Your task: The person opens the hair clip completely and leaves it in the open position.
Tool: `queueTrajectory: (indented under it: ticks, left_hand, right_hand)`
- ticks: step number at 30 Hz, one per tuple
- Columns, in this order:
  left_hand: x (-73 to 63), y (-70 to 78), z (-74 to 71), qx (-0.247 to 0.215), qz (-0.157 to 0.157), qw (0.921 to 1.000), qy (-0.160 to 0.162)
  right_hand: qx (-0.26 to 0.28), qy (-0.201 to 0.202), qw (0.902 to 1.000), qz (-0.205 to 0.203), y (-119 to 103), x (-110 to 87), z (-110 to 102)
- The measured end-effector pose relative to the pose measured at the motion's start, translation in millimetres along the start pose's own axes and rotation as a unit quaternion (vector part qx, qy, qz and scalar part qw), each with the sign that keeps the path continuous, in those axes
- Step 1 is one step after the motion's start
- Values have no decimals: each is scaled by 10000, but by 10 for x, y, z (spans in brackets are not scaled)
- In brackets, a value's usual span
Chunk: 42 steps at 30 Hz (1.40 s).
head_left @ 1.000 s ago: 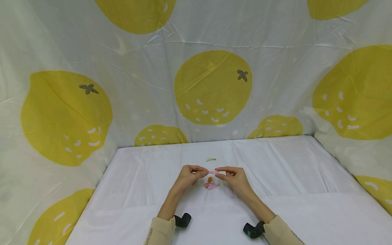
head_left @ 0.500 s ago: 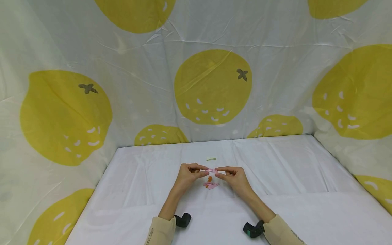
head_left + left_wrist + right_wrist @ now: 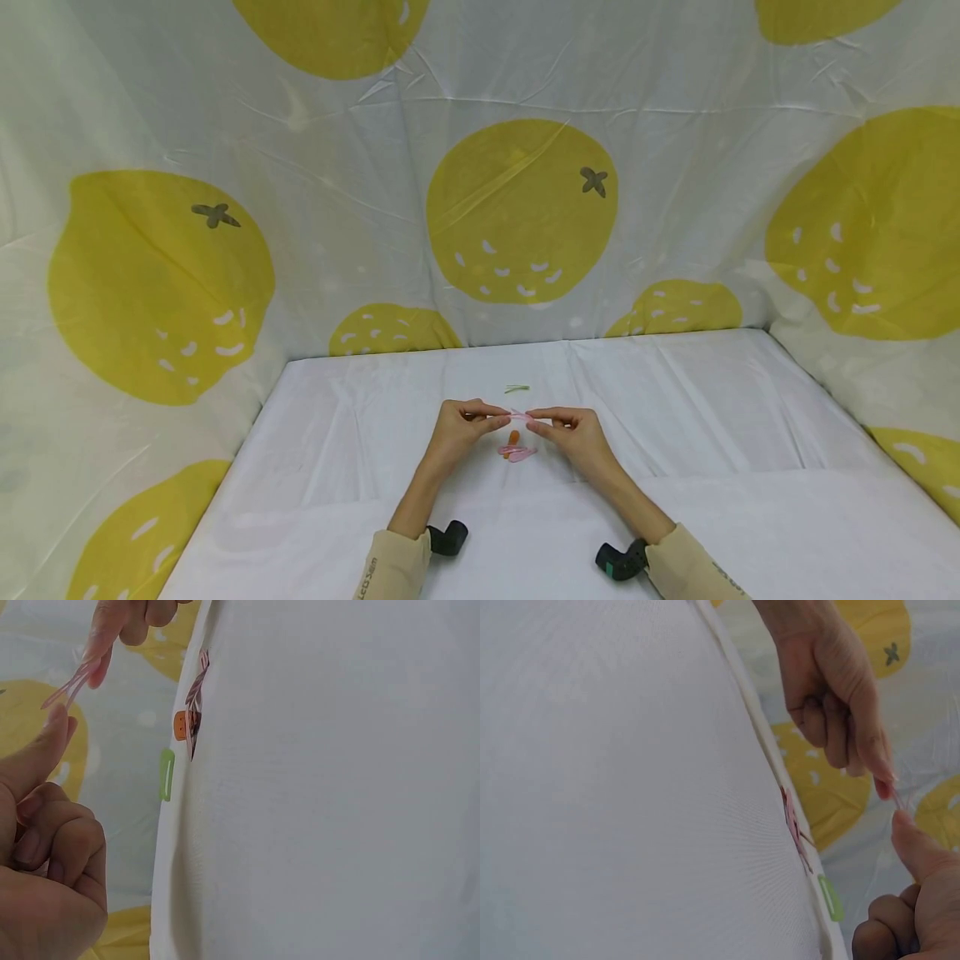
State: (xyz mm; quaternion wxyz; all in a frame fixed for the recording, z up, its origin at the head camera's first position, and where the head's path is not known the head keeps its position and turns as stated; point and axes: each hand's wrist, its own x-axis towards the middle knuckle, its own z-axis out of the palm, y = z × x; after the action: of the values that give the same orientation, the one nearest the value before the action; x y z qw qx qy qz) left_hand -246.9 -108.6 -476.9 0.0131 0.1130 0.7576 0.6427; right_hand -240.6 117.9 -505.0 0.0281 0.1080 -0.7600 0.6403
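A pink snap hair clip [image 3: 519,415] is held up between both hands above the table. Its two prongs stand spread in a V in the left wrist view, where the clip [image 3: 63,691] shows largest. My right hand [image 3: 576,433] pinches one end between thumb and index finger. At the other end, my left hand [image 3: 461,429] has thumb and index finger on the prong tips, partly covering them. Below the hands lie pink hair clips [image 3: 522,455] in a small pile, with an orange hair clip [image 3: 513,437] partly under them.
A green hair clip [image 3: 517,388] lies beyond the hands. White cloth covers the table [image 3: 337,450]. A lemon-print curtain [image 3: 360,208] hangs behind and on both sides. Black wrist devices [image 3: 448,539] sit at both cuffs.
My left fingers have shifted slightly up and away from the body. The held clip's prongs now look spread apart, where they lay closer together before. The right hand and table clips stay put.
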Motion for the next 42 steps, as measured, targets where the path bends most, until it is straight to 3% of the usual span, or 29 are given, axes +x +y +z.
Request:
queueTrajectory:
  ticks: [18, 34, 42]
  left_hand:
    - [0, 10, 24, 47, -93, 9999, -40]
    - [3, 17, 30, 345, 110, 9993, -131]
    - [0, 29, 46, 382, 48, 9992, -78]
  right_hand:
    - [71, 258, 9996, -56, 18, 9, 2]
    - [61, 288, 9996, 2, 20, 17, -1]
    - [-19, 270, 9996, -24, 24, 1, -7]
